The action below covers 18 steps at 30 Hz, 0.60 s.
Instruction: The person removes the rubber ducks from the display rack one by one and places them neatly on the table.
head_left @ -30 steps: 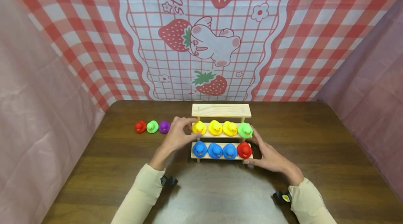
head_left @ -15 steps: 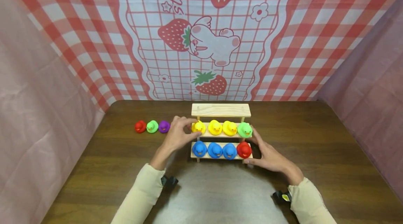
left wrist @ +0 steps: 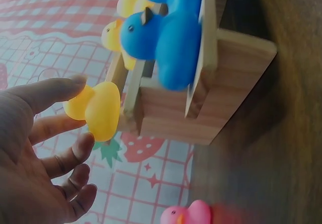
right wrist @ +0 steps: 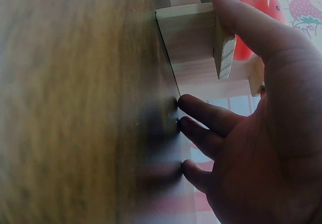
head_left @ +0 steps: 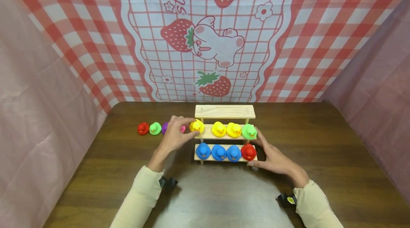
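A three-tier wooden display rack (head_left: pixel 225 111) stands on the table. My left hand (head_left: pixel 174 133) pinches a yellow rubber duck (left wrist: pixel 103 110) between thumb and fingers, just off the left end of the middle tier. Two yellow ducks (head_left: pixel 219 129) and a green duck (head_left: pixel 249 131) sit on that tier. Along the bottom tier are three blue ducks (head_left: pixel 219 152) and a red duck (head_left: pixel 248 152). At the rack's right end, my right hand (head_left: pixel 272 156) holds it, thumb on the bottom tier's edge (right wrist: pixel 226 53); the other fingertips touch the table.
Left of the rack, a row of loose ducks lies on the table: red (head_left: pixel 143 128), green (head_left: pixel 155 128), purple (head_left: pixel 164 128) and pink (left wrist: pixel 186 215), the last partly behind my left hand. A strawberry-print cloth (head_left: pixel 269 64) hangs behind the brown table (head_left: pixel 224 192).
The left hand has drawn the leftmost yellow duck leftward, off its spot on the middle tier. A pink duck now shows behind that hand. The right hand stays put.
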Motion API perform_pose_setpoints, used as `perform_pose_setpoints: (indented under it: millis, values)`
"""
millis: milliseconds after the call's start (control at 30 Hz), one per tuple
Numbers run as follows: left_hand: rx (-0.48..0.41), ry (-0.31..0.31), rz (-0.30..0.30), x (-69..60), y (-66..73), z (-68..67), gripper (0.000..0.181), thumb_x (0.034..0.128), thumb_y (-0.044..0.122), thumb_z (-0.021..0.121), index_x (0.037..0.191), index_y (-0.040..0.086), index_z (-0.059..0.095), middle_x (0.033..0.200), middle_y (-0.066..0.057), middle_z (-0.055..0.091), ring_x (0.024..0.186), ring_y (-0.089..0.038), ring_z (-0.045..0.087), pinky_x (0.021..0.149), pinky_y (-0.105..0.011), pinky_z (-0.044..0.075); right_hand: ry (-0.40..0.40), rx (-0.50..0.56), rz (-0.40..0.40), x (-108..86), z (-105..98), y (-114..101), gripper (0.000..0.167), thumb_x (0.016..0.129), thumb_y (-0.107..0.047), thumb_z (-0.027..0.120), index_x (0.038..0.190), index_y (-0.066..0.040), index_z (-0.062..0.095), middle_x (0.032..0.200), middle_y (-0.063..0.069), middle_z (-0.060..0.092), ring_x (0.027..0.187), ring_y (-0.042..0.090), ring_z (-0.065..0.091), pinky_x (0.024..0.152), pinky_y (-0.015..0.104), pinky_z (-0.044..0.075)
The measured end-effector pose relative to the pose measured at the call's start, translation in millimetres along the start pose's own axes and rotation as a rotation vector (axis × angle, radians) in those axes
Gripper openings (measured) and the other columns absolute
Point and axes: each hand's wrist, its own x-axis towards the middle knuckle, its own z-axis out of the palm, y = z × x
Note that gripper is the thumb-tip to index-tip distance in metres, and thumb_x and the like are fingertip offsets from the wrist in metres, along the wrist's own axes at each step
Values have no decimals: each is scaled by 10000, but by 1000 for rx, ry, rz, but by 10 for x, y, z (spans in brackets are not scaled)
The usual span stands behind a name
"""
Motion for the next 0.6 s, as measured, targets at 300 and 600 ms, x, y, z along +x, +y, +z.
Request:
perform_pose_setpoints:
  millis: [300, 600]
  values:
    - [11, 55, 29, -30, -93, -169, 387, 735, 156, 871, 1072, 8, 751, 766, -171, 642, 851, -300, 496, 791, -346, 321, 2, -3, 1, -3, 2, -2, 1198, 830, -343, 813, 1607, -285, -97, 1440, 169, 568, 1356, 404, 496, 1100, 714, 279]
    - [-2, 75, 14, -89, -200, -325, 402, 727, 125, 871, 1079, -19, 740, 798, -182, 676, 852, -328, 505, 785, -340, 310, 2, -7, 8, 4, 7, 10, 1195, 830, -348, 812, 1609, -283, -91, 1435, 173, 570, 1349, 410, 500, 1097, 718, 284]
